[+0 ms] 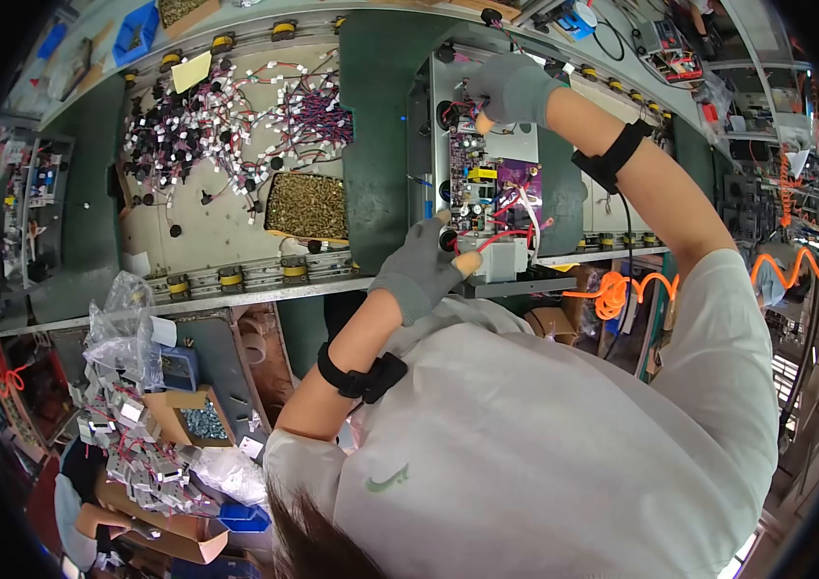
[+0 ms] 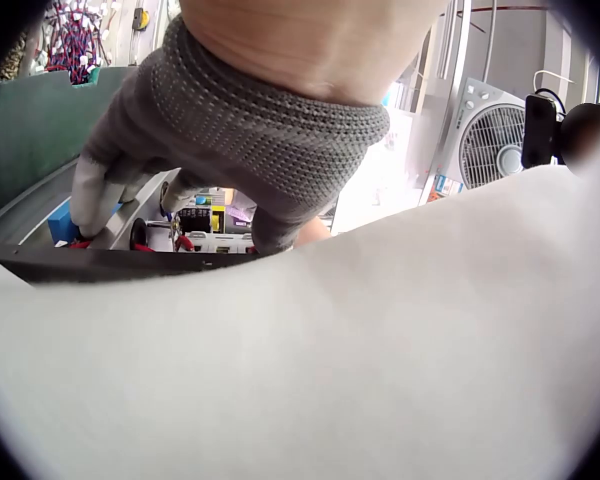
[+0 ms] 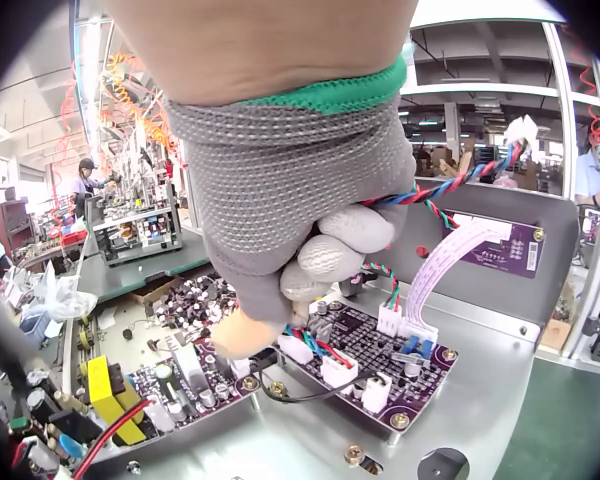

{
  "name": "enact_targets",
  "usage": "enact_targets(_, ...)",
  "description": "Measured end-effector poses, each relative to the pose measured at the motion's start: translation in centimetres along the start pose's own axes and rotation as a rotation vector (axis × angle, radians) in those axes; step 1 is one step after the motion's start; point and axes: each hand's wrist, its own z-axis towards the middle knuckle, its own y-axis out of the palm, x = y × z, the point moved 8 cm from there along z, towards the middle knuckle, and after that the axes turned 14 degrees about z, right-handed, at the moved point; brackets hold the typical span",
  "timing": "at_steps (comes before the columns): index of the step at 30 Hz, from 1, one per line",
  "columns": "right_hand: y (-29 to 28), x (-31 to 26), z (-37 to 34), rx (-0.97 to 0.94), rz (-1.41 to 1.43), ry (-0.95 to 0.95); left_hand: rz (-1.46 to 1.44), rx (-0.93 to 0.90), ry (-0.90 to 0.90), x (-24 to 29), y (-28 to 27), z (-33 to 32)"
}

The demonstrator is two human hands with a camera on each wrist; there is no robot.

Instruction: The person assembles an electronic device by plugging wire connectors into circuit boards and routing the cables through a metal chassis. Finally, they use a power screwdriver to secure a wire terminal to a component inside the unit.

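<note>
My gloved right hand (image 1: 518, 92) is over the far end of an open metal chassis (image 1: 514, 145) fitted with circuit boards. In the right wrist view its curled fingers (image 3: 330, 258) hold a twisted red, blue and black wire cable (image 3: 460, 185), whose white plug end sticks out to the right. Below them lies a purple circuit board (image 3: 390, 365) with white connectors plugged in. My gloved left hand (image 1: 419, 272) lies at the chassis's near-left corner, fingers loosely extended over its edge, thumb near a grey box-shaped part (image 1: 501, 261) and red wires.
Left of the chassis, a heap of wire harnesses (image 1: 192, 135) and a box of brass-coloured small parts (image 1: 305, 205) lie on the bench. Roller rails (image 1: 231, 278) run along the bench edge. A coiled orange hose (image 1: 612, 294) hangs at the right.
</note>
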Motion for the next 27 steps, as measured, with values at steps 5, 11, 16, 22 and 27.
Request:
enact_targets(5, 0.2, 1.2, -0.4, 0.097, 0.278, -0.194, 0.032, 0.032, 0.02, 0.0, -0.1, -0.1)
enact_targets(11, 0.0, 0.1, -0.5, 0.047, 0.318, -0.166, -0.052, 0.067, 0.026, -0.5, 0.1, 0.1)
enact_targets(16, 0.0, -0.2, -0.4, -0.022, 0.274, -0.171, -0.132, 0.093, 0.057, -1.1, 0.4, 0.3)
enact_targets(22, -0.1, -0.3, -0.7, 0.032, 0.213, -0.203, -0.044, 0.124, 0.071, -1.1, 0.0, 0.5)
enact_targets(27, -1.6, -1.1, -0.1, 0.102, -0.111, -0.122, -0.064, 0.019, 0.009, -1.2, -0.2, 0.5)
